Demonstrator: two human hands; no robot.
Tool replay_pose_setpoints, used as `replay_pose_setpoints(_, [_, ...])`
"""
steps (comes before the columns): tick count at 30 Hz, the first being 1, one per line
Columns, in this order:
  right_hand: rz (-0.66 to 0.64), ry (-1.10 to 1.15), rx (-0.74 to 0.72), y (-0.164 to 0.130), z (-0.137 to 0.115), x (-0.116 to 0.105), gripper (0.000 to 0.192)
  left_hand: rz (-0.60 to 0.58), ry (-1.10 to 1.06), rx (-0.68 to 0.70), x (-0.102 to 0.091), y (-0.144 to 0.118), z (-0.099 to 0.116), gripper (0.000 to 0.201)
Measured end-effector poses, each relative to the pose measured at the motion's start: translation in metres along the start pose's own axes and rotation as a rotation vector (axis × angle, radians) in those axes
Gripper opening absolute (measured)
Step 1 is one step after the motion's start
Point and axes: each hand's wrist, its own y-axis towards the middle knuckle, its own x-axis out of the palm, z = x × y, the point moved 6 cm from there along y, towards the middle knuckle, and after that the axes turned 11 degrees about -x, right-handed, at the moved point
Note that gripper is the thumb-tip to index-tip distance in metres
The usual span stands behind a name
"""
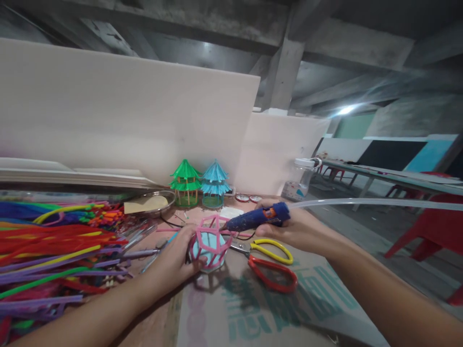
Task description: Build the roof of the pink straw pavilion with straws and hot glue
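Head view: one pink stick-frame lantern (211, 242) on cardboard.
My left hand (176, 261): clasps lantern.
My right hand (289, 226): grips one blue glue gun (256, 218), nozzle at frame.
Pagoda models: two, green (185, 182), blue (214, 183).
Scissors: one red-yellow pair (269, 261).

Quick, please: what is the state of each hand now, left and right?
Left hand: closed, holding the pink and blue lantern frame.
Right hand: closed, holding the blue glue gun.

blue glue gun (255, 218), pink lantern frame (211, 241)
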Motion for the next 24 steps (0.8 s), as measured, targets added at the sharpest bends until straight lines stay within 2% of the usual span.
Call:
replay_pose_setpoints(3, [-0.027,0.038,0.032,-0.001,-0.001,0.001,0.036,-0.008,-0.021,-0.018,-0.001,0.000,0.001,0.038])
replay_pose_setpoints(10, [-0.030,0.013,0.005,-0.001,-0.007,0.000,0.029,0.001,-0.037,-0.009,-0.001,0.000,0.002,0.040])
replay_pose_setpoints(18, [-0.038,-0.033,0.040,-0.003,0.003,-0.003,0.043,-0.016,-0.028,-0.021,-0.001,0.000,0.001,0.041])
replay_pose_setpoints(22, [-0.089,0.144,0.050,-0.002,0.012,-0.003,0.043,-0.012,-0.039,-0.021,-0.002,0.000,0.000,0.045])
replay_pose_setpoints(24, [-0.048,0.195,0.028,0.000,0.017,-0.008,0.045,-0.026,-0.029,-0.024,-0.001,0.000,0.002,0.048])
